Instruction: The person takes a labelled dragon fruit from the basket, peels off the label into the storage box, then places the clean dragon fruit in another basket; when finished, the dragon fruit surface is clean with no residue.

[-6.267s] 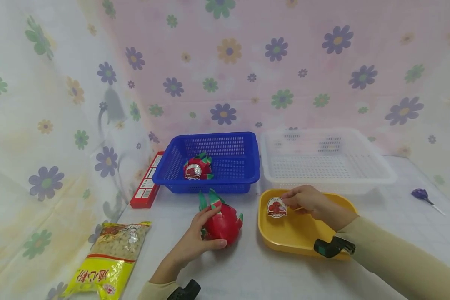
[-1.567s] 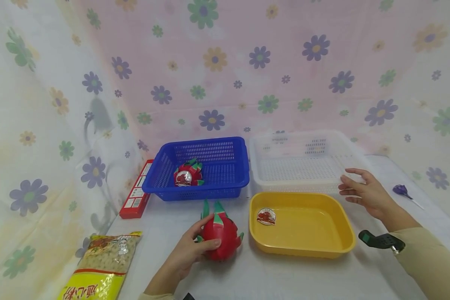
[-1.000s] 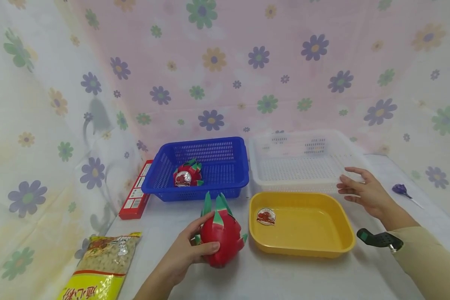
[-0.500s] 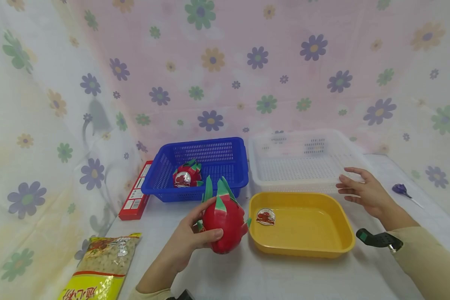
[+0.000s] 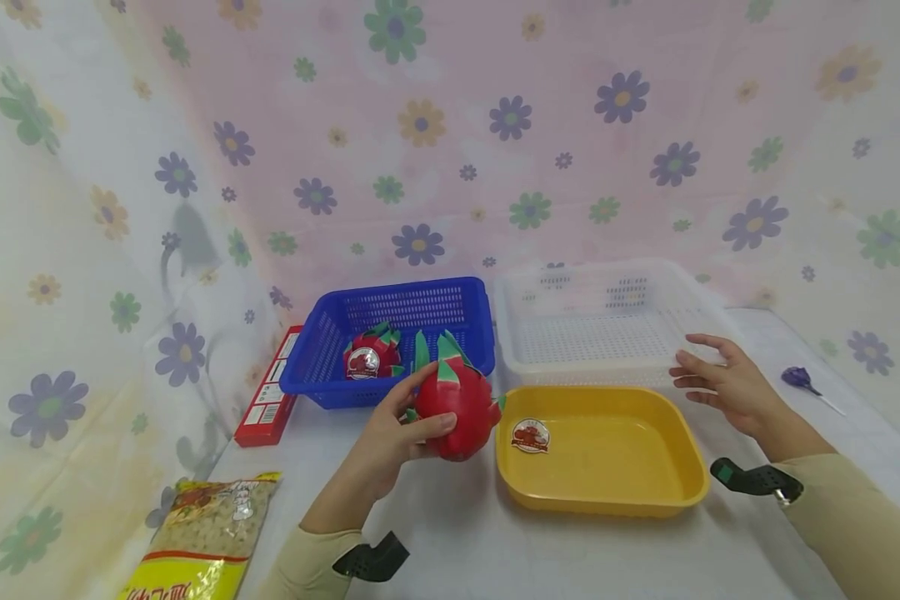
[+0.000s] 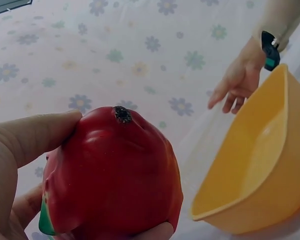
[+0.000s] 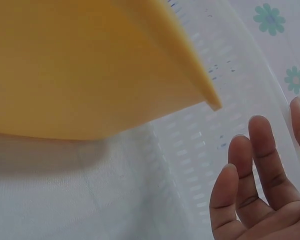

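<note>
My left hand [image 5: 397, 437] grips a red dragon fruit [image 5: 461, 412] with green leaf tips, held up just in front of the blue basket [image 5: 390, 392]. In the left wrist view its round red underside shows a dark stub. Inside that basket lies another dragon fruit [image 5: 372, 352] with a round sticker facing out. A similar round sticker [image 5: 530, 436] lies at the left end of the yellow tray [image 5: 607, 500]. My right hand [image 5: 727, 383] is held with relaxed fingers near the front right corner of the white basket [image 5: 570, 367], nothing in it.
At the left stand a red box [image 5: 270, 400] beside the blue basket and a yellow bag of pasta [image 5: 210, 533] nearer the front. A purple lollipop [image 5: 798, 377] lies at the right. Flowered cloth [image 5: 457, 125] rises behind the baskets.
My left hand has lifted the dragon fruit off the table, up toward the blue basket. Earlier my right hand let go of the sticker in the tray and moved right; lately it stays still.
</note>
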`<state>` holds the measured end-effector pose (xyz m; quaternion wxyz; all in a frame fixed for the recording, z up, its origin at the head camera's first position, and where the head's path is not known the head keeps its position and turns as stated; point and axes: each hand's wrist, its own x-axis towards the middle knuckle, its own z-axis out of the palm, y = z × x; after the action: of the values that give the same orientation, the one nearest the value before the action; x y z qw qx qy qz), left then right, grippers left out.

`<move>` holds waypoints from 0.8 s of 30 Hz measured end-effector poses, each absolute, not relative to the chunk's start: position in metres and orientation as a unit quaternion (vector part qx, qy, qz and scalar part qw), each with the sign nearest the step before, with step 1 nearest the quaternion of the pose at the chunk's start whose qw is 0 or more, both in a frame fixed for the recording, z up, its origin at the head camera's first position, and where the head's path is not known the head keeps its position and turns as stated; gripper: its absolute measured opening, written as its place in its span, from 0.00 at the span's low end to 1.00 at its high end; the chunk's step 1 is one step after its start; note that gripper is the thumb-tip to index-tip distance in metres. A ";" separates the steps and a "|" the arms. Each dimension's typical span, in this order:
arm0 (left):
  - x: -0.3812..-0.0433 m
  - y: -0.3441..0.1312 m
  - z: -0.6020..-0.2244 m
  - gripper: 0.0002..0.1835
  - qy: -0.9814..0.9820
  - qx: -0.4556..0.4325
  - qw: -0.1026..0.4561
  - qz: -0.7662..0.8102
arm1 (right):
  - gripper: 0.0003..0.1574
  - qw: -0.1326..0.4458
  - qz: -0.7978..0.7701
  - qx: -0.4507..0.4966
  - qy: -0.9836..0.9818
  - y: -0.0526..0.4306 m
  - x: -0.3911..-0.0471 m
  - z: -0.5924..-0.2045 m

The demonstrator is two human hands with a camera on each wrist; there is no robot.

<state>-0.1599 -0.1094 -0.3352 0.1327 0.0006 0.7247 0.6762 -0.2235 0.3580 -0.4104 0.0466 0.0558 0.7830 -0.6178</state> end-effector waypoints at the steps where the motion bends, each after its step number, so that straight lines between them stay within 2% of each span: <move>1: -0.164 -0.107 -0.334 0.40 0.723 0.000 0.133 0.678 | 0.50 0.047 -0.618 0.055 0.783 0.358 -0.223 -0.410; 10: -0.199 -0.084 -0.316 0.40 0.718 -0.017 0.128 0.684 | 0.50 0.056 -0.608 0.056 0.790 0.357 -0.220 -0.406; 17: -0.224 -0.061 -0.310 0.40 0.716 0.003 0.133 0.685 | 0.56 0.042 -0.616 0.066 0.784 0.356 -0.220 -0.409; 24: -0.242 -0.039 -0.304 0.40 0.715 0.015 0.136 0.685 | 0.54 0.040 -0.626 0.056 0.777 0.356 -0.220 -0.408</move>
<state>-0.2423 -0.0388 -0.3040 0.1361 0.0148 0.7154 0.6851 -0.2200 0.3564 -0.4077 0.0396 0.0564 0.7771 -0.6256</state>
